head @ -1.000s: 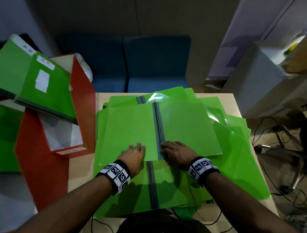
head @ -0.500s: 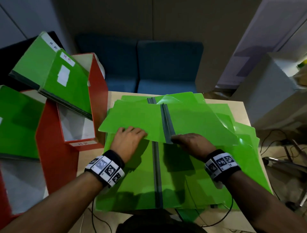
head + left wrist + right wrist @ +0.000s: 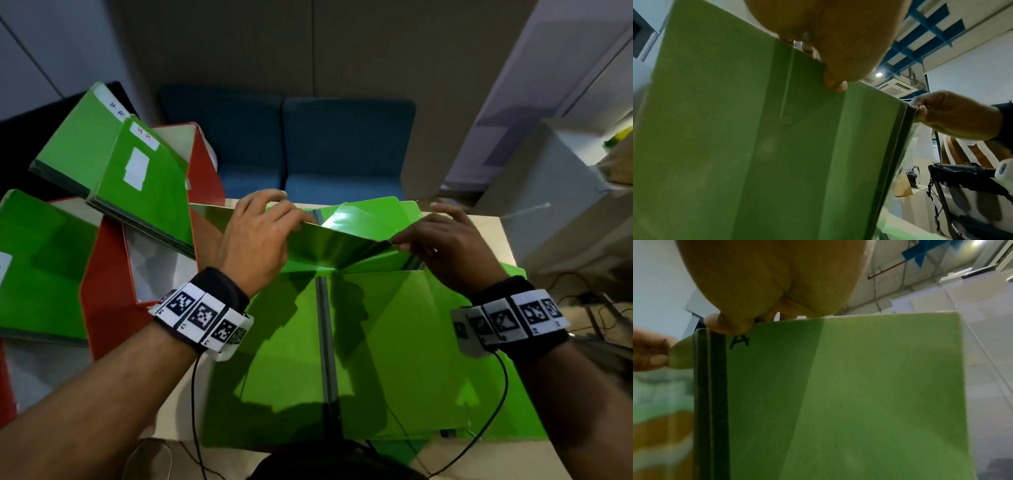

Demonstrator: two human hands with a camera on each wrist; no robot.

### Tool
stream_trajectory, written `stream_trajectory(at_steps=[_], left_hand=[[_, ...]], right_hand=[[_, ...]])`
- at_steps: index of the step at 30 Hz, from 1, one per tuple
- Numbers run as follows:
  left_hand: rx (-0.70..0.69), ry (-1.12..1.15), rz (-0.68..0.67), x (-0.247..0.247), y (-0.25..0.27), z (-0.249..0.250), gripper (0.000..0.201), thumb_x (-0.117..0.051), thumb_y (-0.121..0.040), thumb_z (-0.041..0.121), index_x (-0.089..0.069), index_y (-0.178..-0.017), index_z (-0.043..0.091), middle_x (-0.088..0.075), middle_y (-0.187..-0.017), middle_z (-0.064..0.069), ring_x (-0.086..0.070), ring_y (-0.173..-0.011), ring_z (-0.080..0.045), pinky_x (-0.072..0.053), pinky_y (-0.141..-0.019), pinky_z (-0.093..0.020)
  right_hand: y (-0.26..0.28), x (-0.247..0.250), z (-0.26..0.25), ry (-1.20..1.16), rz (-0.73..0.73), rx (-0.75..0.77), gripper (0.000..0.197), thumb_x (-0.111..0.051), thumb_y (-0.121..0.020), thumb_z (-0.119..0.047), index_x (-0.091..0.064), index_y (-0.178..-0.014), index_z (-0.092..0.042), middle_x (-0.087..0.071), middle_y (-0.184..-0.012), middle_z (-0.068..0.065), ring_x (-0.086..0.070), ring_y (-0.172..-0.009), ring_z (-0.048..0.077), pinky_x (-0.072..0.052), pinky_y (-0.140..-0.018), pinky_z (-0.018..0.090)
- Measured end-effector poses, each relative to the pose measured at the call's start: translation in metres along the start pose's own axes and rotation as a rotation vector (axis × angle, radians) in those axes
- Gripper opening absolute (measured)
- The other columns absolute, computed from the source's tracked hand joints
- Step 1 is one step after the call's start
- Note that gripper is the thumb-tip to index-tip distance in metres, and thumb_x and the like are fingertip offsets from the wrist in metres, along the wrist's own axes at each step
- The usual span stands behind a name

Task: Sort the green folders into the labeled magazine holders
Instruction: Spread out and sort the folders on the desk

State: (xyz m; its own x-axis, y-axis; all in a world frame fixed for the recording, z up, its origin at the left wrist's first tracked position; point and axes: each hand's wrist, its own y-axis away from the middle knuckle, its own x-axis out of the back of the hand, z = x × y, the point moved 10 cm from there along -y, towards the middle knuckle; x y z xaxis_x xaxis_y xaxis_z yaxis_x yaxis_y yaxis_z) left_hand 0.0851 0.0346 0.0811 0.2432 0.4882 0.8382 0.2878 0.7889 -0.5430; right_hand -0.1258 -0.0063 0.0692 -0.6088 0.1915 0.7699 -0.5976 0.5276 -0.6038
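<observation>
both hands pinch the top edge of the raised open folder: left hand on the left cover, right hand by the dark spine. the folder hangs below the grips, spine upright. the red magazine holder lies left of the left hand, the nearer one

So the pale wooden desk is mostly buried under a messy spread of glossy green plastic folders, open ones with grey spines, reaching from the near edge to the far edge. Red cardboard magazine holders stand along its left side (can't tell if they're actually on it).
</observation>
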Motion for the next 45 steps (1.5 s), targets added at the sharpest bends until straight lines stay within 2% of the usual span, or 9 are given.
stream_trajectory(at_steps=[5, 10, 14, 25, 32, 38, 40, 42, 45], left_hand=[[0.031, 0.101, -0.010, -0.003, -0.011, -0.009, 0.036, -0.041, -0.079, 0.007, -0.065, -0.104, 0.019, -0.065, -0.093, 0.005, -0.048, -0.103, -0.023, -0.037, -0.084, -0.039], [0.027, 0.109, 0.081, 0.001, -0.023, -0.014, 0.035, -0.038, -0.083, 0.007, -0.068, -0.099, 0.017, -0.065, -0.093, 0.005, -0.045, -0.106, -0.025, -0.038, -0.091, -0.041], [0.028, 0.056, 0.111, -0.007, -0.035, -0.018, 0.034, -0.056, -0.079, -0.009, -0.071, -0.096, 0.016, -0.062, -0.099, -0.003, -0.042, -0.116, -0.028, -0.022, -0.113, -0.047], [0.195, 0.196, 0.045, -0.030, -0.054, -0.014, 0.024, -0.059, -0.086, -0.002, -0.069, -0.099, 0.015, -0.046, -0.137, -0.014, -0.023, -0.143, -0.037, -0.017, -0.117, -0.054], [0.405, 0.302, 0.131, -0.049, -0.041, -0.024, 0.073, -0.073, -0.082, 0.012, -0.037, -0.146, 0.017, 0.001, -0.160, -0.016, 0.003, -0.148, -0.034, -0.022, -0.115, -0.059], [0.615, 0.585, -0.199, -0.110, -0.011, -0.030, 0.091, -0.056, -0.093, 0.036, 0.006, -0.154, 0.011, 0.021, -0.160, -0.004, -0.002, -0.148, -0.016, -0.012, -0.113, -0.021], [0.592, 0.572, -0.310, -0.130, -0.002, -0.026, 0.089, -0.056, -0.096, 0.025, 0.009, -0.153, 0.012, 0.016, -0.161, -0.003, -0.008, -0.146, -0.014, -0.012, -0.103, -0.011], [0.591, 0.588, -0.349, -0.144, 0.004, -0.025, 0.088, -0.058, -0.095, 0.015, 0.008, -0.154, 0.014, 0.006, -0.163, -0.003, -0.014, -0.146, -0.017, -0.013, -0.101, -0.009], [0.575, 0.664, -0.345, -0.152, 0.009, -0.016, 0.089, -0.058, -0.094, 0.018, 0.008, -0.153, 0.012, -0.005, -0.162, -0.008, -0.015, -0.147, -0.018, -0.013, -0.110, -0.013]], right_hand=[[-0.013, 0.021, -0.011, 0.175, 0.144, 0.025, 0.018, -0.063, -0.091, -0.039, -0.076, -0.086, -0.029, -0.071, -0.101, -0.007, -0.060, -0.104, 0.018, -0.036, -0.102, 0.046], [-0.010, 0.033, -0.002, 0.347, 0.352, -0.313, 0.017, -0.066, -0.087, -0.044, -0.074, -0.083, -0.029, -0.062, -0.106, 0.005, -0.051, -0.093, 0.028, -0.040, -0.079, 0.039], [-0.021, 0.011, 0.002, 0.073, 0.293, -0.411, 0.020, -0.067, -0.086, -0.037, -0.074, -0.093, -0.020, -0.053, -0.098, 0.011, -0.053, -0.087, 0.028, -0.043, -0.079, 0.034], [-0.032, -0.030, -0.008, -0.113, 0.154, -0.484, 0.039, -0.072, -0.078, -0.040, -0.064, -0.101, -0.009, -0.041, -0.138, 0.019, -0.051, -0.117, 0.032, -0.041, -0.100, 0.035], [-0.050, -0.044, -0.019, -0.166, 0.192, -0.444, 0.026, -0.078, -0.075, -0.022, -0.064, -0.088, -0.005, -0.048, -0.133, 0.023, -0.052, -0.115, 0.037, -0.037, -0.097, 0.032], [-0.057, -0.050, -0.021, -0.207, 0.233, -0.440, 0.012, -0.072, -0.076, -0.006, -0.062, -0.080, -0.004, -0.060, -0.124, 0.021, -0.057, -0.111, 0.025, -0.039, -0.089, 0.018], [-0.058, -0.052, -0.022, -0.285, 0.255, -0.434, 0.014, -0.068, -0.078, -0.002, -0.063, -0.091, -0.001, -0.068, -0.106, 0.017, -0.063, -0.105, 0.029, -0.048, -0.093, 0.033], [-0.057, -0.055, -0.020, -0.402, 0.242, -0.479, 0.022, -0.062, -0.082, 0.000, -0.063, -0.103, -0.007, -0.070, -0.097, 0.011, -0.068, -0.091, 0.027, -0.054, -0.081, 0.045], [-0.059, -0.057, -0.022, -0.438, 0.200, -0.482, 0.035, -0.057, -0.086, 0.003, -0.061, -0.116, -0.014, -0.072, -0.095, 0.005, -0.068, -0.085, 0.021, -0.055, -0.077, 0.038]])
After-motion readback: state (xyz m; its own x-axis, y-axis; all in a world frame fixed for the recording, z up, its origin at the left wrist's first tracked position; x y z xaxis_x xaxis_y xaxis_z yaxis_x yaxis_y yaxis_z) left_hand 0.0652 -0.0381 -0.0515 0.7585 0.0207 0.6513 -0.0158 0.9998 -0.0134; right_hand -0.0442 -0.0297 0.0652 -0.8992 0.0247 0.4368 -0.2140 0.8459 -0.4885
